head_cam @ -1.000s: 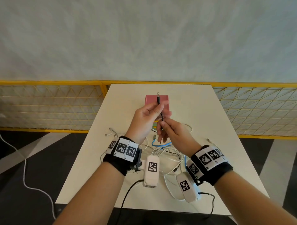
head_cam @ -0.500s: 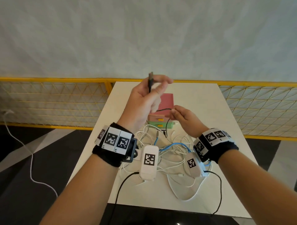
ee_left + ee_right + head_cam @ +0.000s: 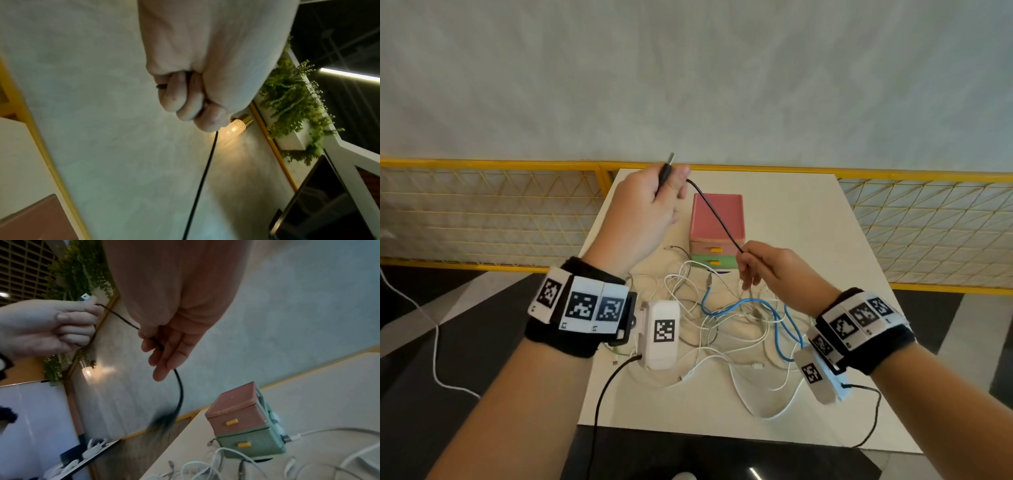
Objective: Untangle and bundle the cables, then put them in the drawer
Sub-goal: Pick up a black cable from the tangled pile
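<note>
A black cable stretches taut between my two hands above the table. My left hand is raised at the far left, fingers curled round the cable's end, and the metal USB plug sticks out above them. In the left wrist view the fist is closed and the black cable runs down out of it. My right hand pinches the same cable lower down, in front of the small drawer unit. The black cable hangs on below my right fingers, its tail blurred.
A tangle of white cables and a blue cable lies on the white table under my wrists. The drawer unit has a pink drawer over a green drawer, both closed. A yellow mesh railing runs behind.
My left hand has carried the plug up and to the left. The black cable has been drawn out of the tangle and now runs straight between my hands.
</note>
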Action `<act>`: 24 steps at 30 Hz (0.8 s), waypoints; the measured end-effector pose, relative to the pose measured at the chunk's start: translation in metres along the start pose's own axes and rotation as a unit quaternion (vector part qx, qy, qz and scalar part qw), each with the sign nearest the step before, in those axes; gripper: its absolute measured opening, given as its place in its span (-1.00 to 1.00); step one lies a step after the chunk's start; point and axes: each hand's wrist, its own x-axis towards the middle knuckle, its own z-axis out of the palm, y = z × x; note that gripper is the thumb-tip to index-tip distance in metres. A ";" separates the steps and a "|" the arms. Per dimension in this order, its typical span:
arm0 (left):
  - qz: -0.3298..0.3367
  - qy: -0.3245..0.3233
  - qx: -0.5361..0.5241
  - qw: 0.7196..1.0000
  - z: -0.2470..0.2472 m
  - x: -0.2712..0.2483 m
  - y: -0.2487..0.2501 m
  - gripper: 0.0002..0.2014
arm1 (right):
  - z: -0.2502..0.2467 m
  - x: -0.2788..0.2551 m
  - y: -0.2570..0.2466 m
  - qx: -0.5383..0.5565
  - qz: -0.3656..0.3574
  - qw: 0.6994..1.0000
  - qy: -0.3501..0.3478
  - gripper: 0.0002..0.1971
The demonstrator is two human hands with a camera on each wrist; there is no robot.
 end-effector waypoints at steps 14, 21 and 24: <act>-0.087 -0.187 -0.297 0.932 0.007 -0.046 0.034 -0.76 | 0.002 -0.015 -0.075 0.001 -0.008 1.000 0.006 -0.11; -0.016 -0.056 -0.234 0.970 -0.013 -0.046 0.040 -0.73 | -0.004 -0.017 -0.082 0.079 -0.036 0.982 0.166 0.05; 0.002 -0.043 -0.175 0.984 -0.015 -0.051 0.042 -0.74 | -0.004 -0.020 -0.086 -0.009 -0.071 0.984 0.164 -0.12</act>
